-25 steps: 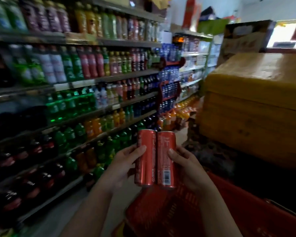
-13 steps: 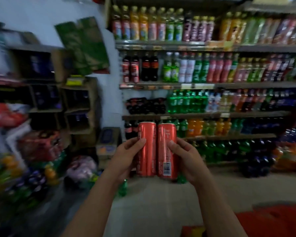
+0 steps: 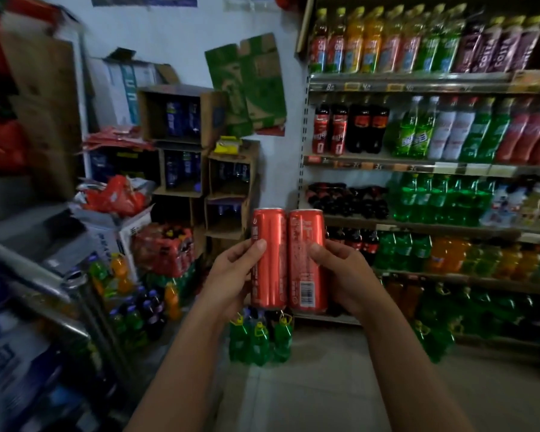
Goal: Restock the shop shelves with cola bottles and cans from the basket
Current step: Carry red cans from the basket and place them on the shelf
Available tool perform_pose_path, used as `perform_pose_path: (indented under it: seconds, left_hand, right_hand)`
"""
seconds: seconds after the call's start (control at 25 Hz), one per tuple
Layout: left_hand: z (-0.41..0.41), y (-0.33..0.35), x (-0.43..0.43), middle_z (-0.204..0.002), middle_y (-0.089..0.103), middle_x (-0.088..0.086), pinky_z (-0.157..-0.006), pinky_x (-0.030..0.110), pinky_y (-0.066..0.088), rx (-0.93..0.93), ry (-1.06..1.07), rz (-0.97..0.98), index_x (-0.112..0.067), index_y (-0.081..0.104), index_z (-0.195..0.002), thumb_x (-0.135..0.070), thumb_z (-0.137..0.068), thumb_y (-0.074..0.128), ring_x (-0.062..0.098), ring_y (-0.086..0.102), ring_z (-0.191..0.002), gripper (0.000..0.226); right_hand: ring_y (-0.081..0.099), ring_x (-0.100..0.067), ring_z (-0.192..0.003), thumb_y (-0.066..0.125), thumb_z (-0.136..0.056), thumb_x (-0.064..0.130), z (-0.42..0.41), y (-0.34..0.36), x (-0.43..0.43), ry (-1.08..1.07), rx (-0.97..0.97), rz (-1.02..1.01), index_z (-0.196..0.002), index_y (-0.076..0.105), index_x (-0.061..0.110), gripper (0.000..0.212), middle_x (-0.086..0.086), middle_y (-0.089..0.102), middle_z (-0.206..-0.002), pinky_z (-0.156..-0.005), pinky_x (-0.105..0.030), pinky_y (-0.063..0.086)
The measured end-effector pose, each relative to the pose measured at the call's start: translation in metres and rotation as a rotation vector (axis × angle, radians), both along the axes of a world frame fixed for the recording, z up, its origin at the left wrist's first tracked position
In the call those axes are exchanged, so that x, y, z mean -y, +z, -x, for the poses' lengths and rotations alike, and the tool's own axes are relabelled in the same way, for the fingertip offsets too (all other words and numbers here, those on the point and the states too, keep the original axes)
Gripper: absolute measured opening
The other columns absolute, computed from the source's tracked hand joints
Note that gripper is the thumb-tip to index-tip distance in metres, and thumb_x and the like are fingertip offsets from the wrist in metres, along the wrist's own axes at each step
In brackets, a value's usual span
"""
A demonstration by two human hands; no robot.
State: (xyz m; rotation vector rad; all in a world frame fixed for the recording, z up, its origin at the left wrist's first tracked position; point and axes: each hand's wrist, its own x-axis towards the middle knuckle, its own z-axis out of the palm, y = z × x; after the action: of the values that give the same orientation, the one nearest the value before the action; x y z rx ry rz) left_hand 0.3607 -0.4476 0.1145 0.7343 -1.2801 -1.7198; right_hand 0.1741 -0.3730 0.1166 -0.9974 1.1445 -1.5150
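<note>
Two tall red aluminium cola cans (image 3: 289, 260) are standing upright, touching, each being clamped by left hand (image 3: 231, 275) and right hand (image 3: 340, 275).

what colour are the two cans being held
Both cans, left can and right can, are red with pale print; the head view shows them clearly.

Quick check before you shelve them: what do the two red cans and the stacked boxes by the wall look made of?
The left can and right can look like thin metal, likely aluminium, with a glossy red printed coat: light streaks run down their sides and the top rims are rolled. The stacked boxes look like brown corrugated cardboard, matte, with bent open flaps.
</note>
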Motion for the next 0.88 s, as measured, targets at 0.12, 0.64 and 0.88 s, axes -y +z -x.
perform_pose_path:
  seconds: [0.12,0.64,0.88]
  left_hand:
    - [0.009,0.001,0.022,-0.104,0.074,0.007,-0.080,0.043,0.056,0.016,-0.045,-0.015,-0.016,0.067,-0.112,-0.035,-0.070,0.070,0.025,0.071,-0.097,0.046]
    - [0.146,-0.004,0.101,-0.109,0.072,0.012,-0.067,0.035,0.058,-0.050,-0.215,-0.043,-0.011,0.065,-0.115,-0.026,-0.074,0.069,0.025,0.072,-0.093,0.043]
    - [0.241,0.005,0.162,-0.119,0.068,0.014,-0.087,0.049,0.054,-0.078,-0.228,-0.014,-0.014,0.067,-0.115,-0.024,-0.073,0.072,0.032,0.066,-0.109,0.044]
  right_hand:
    - [0.071,-0.033,-0.099,0.071,-0.074,0.027,0.009,-0.001,0.017,-0.030,-0.010,-0.008,-0.105,0.070,0.013,0.034,-0.011,0.075,-0.103,-0.086,-0.051,0.056]
    - [0.072,-0.029,-0.096,0.071,-0.076,0.025,0.121,-0.001,0.069,-0.221,0.036,0.035,-0.111,0.069,0.012,0.038,-0.011,0.074,-0.107,-0.073,-0.042,0.059]
    - [0.072,-0.032,-0.097,0.071,-0.075,0.029,0.212,0.013,0.126,-0.256,-0.013,0.078,-0.111,0.069,0.012,0.040,-0.015,0.073,-0.107,-0.079,-0.047,0.058]
